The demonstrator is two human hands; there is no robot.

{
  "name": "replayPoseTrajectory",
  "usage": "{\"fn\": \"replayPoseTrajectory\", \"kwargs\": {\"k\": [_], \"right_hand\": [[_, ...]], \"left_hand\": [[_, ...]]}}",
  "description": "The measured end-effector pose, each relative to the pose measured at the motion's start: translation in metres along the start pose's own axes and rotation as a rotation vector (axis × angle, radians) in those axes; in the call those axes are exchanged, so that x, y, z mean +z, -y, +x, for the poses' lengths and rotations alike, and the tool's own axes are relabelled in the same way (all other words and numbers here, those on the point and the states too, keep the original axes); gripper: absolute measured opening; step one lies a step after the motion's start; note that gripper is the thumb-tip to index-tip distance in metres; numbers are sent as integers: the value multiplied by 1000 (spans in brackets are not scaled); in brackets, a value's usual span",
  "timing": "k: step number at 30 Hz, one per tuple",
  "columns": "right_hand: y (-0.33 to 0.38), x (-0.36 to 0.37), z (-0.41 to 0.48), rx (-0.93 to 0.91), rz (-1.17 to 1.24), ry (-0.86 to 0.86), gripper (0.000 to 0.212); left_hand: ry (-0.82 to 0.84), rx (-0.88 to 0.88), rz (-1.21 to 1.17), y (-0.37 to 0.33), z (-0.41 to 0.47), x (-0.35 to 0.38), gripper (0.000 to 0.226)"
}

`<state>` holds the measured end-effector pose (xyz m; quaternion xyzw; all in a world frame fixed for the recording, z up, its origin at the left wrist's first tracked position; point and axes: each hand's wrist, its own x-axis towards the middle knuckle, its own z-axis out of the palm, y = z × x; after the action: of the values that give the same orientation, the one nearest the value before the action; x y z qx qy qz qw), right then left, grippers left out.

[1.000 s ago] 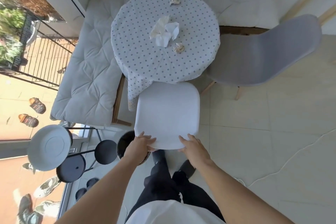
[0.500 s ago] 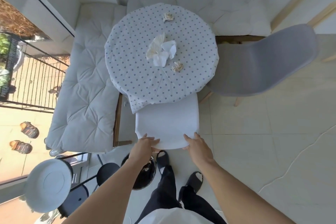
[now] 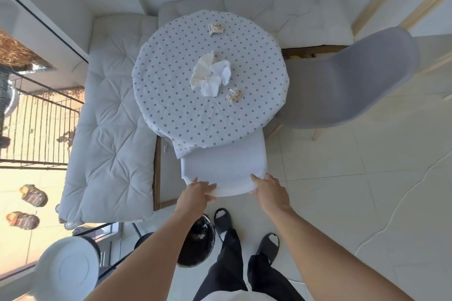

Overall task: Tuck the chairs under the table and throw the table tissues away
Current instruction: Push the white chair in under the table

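I see both hands, left hand (image 3: 199, 193) and right hand (image 3: 270, 190), gripping the white chair (image 3: 223, 166) back, its seat apparently under the table (image 3: 171, 95).

no readable text, labels — none

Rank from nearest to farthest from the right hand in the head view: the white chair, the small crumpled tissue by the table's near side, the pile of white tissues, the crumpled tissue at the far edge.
1. White chair: under the right hand.
2. Small crumpled tissue: table's near side.
3. Pile of white tissues: table's middle.
4. Far crumpled tissue: table's far edge.
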<state>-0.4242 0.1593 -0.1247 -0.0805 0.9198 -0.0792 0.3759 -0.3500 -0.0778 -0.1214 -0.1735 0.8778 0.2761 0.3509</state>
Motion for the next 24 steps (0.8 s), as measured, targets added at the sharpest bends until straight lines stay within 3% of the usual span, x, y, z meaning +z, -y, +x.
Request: {"fn": "replayPoseTrajectory", "kwargs": {"k": [7,10,24], "right_hand": [[-10,-11,-6,-31,121,10,48],[-16,-29,-17,-12,157,-11,47],[-71,-170,-76,131,278,-339,49]], "left_hand": [[35,-28,-22,-1,-5,-13,54],[79,-5,26,-12,-4,-34,42],[-129,275,26,-135,-4,-171,31]]}}
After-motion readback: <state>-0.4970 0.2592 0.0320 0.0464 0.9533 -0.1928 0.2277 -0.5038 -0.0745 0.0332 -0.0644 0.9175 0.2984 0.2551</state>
